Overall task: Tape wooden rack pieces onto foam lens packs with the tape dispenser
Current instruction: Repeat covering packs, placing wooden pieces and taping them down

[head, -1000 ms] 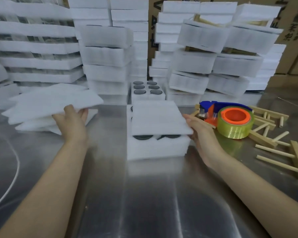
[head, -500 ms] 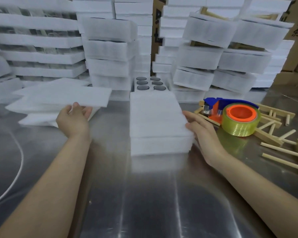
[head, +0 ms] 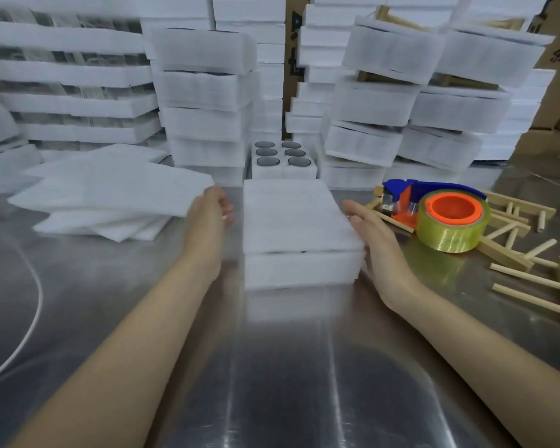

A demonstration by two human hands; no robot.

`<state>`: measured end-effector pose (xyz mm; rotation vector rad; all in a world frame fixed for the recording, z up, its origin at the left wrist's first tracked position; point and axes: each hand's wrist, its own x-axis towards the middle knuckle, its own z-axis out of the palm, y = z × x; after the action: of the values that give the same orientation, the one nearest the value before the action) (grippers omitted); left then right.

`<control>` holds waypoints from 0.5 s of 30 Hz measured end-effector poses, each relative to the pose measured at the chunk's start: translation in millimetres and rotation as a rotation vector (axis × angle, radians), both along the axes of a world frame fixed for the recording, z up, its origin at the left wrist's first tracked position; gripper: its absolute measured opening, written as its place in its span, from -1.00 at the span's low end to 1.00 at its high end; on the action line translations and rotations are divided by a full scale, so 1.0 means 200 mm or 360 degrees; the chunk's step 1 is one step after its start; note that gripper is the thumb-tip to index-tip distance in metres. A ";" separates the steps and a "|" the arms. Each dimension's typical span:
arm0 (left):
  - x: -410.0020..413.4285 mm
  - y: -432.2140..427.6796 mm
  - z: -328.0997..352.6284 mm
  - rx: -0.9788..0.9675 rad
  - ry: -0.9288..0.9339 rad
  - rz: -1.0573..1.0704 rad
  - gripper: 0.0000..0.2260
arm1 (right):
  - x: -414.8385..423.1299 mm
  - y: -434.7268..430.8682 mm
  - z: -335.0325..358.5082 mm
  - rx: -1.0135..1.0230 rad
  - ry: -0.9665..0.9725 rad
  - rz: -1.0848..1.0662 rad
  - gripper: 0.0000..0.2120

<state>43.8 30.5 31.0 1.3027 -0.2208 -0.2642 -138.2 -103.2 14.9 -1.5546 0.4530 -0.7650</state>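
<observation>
A white foam lens pack stands on the metal table in front of me, with a foam cover sheet lying flat on top and hiding the lenses. My left hand hovers just off the pack's left side, fingers loosely curled, holding nothing. My right hand lies against the pack's right edge with straight fingers. The tape dispenser, blue and orange with a yellowish roll, sits to the right of that hand. Loose wooden rack pieces lie around and behind the dispenser.
A loose pile of foam sheets lies at the left. An uncovered foam tray with dark lenses sits behind the pack. Tall stacks of foam packs line the back. A white cable curves at the left.
The cover sheet went from tilted, with lenses showing, to flat on the pack. My left hand left the sheet pile and moved right to the pack's left side.
</observation>
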 end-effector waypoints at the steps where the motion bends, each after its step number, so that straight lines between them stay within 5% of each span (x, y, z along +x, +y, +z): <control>1: -0.04 -0.02 -0.01 0.0018 0.0075 -0.0212 -0.80 | 0.00 0.00 0.00 0.0018 0.0018 0.0041 -0.78; 3: -0.11 -0.05 -0.05 0.0110 0.0149 -0.0525 -0.74 | 0.01 -0.01 -0.01 0.0099 0.0021 0.0131 -0.76; 9: -0.11 -0.02 -0.06 -0.0028 0.0245 -0.0679 -0.79 | 0.02 -0.02 -0.02 0.0442 -0.0086 0.0337 -0.56; 15: -0.12 -0.02 -0.06 -0.0038 0.0062 -0.0754 -0.75 | 0.00 -0.02 -0.06 -0.0012 0.0130 0.0290 -0.59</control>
<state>20.3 27.4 18.4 1.2082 -0.4982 -0.6860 -138.1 -108.1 3.6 -1.6135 0.3627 -0.5653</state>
